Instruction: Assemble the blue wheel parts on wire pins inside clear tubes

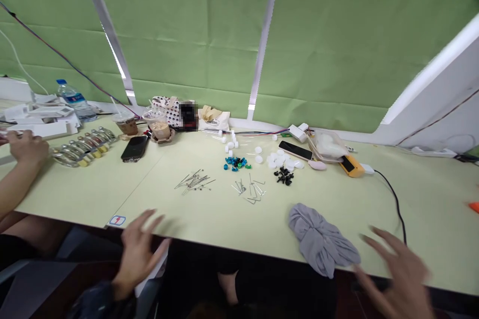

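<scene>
My left hand (140,246) hovers at the table's front edge, fingers spread and holding nothing. Blurred by motion, my right hand (398,266) is also spread and bare, just right of a grey knotted cloth (322,239); whether a fingertip touches it I cannot tell. Mid-table lie a bunch of thin metal pins (193,182) and several bent metal rods (254,190). Behind them sit small blue and green pieces (237,163), white round caps (282,159) and black small parts (284,176). Clear thin tubes with white ends (230,145) lie farther back.
At left, another person's hand (28,147) rests near white boxes (41,114) and a row of clear-and-yellow items (84,149). Two phones (135,148), drink cups (159,124), a water bottle (77,102), a plastic tray (327,145) and a yellow device (352,166) with black cable (394,194) stand around.
</scene>
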Action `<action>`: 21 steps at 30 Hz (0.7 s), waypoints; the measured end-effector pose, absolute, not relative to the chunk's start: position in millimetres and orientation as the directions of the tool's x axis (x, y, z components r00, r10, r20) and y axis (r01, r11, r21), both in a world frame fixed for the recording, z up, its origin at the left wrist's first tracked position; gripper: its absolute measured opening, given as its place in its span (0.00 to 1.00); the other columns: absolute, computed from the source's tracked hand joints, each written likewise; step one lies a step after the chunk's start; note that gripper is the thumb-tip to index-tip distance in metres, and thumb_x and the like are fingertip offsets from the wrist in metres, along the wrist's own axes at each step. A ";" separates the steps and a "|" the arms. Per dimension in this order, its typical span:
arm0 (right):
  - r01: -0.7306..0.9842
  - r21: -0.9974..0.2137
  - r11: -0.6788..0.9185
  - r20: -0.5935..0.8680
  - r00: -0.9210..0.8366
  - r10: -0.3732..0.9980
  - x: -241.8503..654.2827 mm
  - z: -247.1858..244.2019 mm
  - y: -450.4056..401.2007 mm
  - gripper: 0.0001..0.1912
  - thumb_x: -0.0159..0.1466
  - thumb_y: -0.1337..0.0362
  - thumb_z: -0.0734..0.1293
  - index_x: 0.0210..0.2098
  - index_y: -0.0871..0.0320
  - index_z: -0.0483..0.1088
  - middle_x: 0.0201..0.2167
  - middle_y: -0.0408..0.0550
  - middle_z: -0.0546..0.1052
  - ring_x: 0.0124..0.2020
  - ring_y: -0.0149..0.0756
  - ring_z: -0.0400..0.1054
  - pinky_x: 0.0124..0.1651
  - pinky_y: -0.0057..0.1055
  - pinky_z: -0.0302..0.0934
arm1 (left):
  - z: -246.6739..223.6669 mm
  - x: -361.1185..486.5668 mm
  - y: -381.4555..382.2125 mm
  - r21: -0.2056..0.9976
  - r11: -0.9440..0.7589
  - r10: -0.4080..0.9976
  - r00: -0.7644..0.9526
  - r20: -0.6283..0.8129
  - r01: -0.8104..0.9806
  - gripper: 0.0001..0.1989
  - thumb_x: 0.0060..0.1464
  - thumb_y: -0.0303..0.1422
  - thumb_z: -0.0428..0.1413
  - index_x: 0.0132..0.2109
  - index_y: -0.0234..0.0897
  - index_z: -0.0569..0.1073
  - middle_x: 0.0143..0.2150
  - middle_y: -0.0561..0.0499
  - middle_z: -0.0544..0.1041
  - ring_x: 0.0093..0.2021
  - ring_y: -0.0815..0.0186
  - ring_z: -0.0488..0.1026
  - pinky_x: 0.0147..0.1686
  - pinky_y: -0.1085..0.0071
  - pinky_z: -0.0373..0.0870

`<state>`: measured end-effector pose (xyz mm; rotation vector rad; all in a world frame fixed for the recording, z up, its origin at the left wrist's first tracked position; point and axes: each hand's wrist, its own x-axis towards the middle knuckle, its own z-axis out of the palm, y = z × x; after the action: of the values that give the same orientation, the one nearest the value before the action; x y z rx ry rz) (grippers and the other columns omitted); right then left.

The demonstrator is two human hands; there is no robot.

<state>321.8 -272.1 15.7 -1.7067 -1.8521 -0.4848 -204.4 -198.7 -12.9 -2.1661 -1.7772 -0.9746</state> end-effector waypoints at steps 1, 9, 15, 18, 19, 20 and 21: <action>0.976 -0.073 0.207 0.545 -0.135 0.828 299.3 11.0 -260.7 0.34 0.56 0.54 0.64 0.60 0.42 0.50 0.59 0.49 0.57 0.60 0.56 0.49 0.57 0.57 0.46 | -21.9 -182.3 -190.8 0.235 -0.387 0.811 0.208 0.547 0.892 0.37 0.45 0.39 0.56 0.61 0.58 0.51 0.64 0.53 0.53 0.60 0.49 0.54 0.59 0.49 0.43; 0.918 0.090 0.386 0.238 -0.396 0.887 180.1 -30.2 -215.1 0.44 0.52 0.72 0.61 0.64 0.53 0.38 0.64 0.48 0.44 0.64 0.54 0.33 0.60 0.59 0.32 | -21.6 -74.3 -184.1 0.092 -0.445 0.863 0.399 0.309 0.891 0.43 0.41 0.20 0.51 0.64 0.46 0.46 0.67 0.46 0.42 0.65 0.49 0.39 0.58 0.43 0.30; 0.916 0.196 0.349 0.293 -0.395 0.871 177.7 -50.8 -208.6 0.45 0.50 0.82 0.55 0.64 0.59 0.35 0.64 0.52 0.44 0.64 0.48 0.38 0.61 0.50 0.45 | -35.6 -78.5 -175.7 0.018 -0.413 0.873 0.390 0.294 0.911 0.41 0.43 0.13 0.39 0.65 0.42 0.43 0.67 0.49 0.43 0.66 0.59 0.38 0.60 0.50 0.39; 0.908 0.221 0.355 0.274 -0.408 0.871 178.1 -49.8 -210.7 0.44 0.50 0.83 0.56 0.64 0.62 0.38 0.64 0.55 0.43 0.64 0.48 0.37 0.61 0.49 0.46 | -39.6 -79.5 -175.2 -0.010 -0.429 0.865 0.414 0.285 0.903 0.39 0.46 0.13 0.38 0.65 0.40 0.43 0.66 0.49 0.44 0.66 0.59 0.38 0.60 0.51 0.41; 0.907 0.221 0.358 0.250 -0.407 0.878 177.1 -47.1 -211.3 0.44 0.50 0.82 0.57 0.64 0.63 0.39 0.64 0.56 0.43 0.64 0.50 0.36 0.61 0.50 0.45 | -39.8 -79.5 -175.2 -0.017 -0.430 0.863 0.416 0.285 0.903 0.39 0.46 0.13 0.38 0.65 0.40 0.43 0.66 0.49 0.44 0.65 0.60 0.38 0.60 0.52 0.42; 0.908 0.217 0.357 0.212 -0.401 0.891 175.1 -43.6 -211.3 0.44 0.49 0.81 0.59 0.63 0.64 0.41 0.64 0.58 0.43 0.63 0.53 0.36 0.60 0.53 0.44 | -39.7 -79.5 -175.2 -0.022 -0.430 0.862 0.417 0.287 0.903 0.40 0.45 0.13 0.38 0.65 0.40 0.43 0.66 0.49 0.44 0.65 0.60 0.38 0.60 0.52 0.43; 0.911 0.208 0.356 0.158 -0.390 0.907 171.9 -39.3 -210.5 0.44 0.49 0.80 0.61 0.63 0.65 0.43 0.64 0.60 0.43 0.63 0.56 0.35 0.59 0.55 0.44 | -39.5 -79.5 -175.1 -0.025 -0.430 0.861 0.418 0.290 0.902 0.40 0.45 0.13 0.38 0.65 0.40 0.43 0.66 0.49 0.44 0.65 0.60 0.38 0.60 0.53 0.43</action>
<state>171.9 -210.5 -39.3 -1.7253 -2.5735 -0.4108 -79.5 -175.1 -39.5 -2.4921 -1.5659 -0.3498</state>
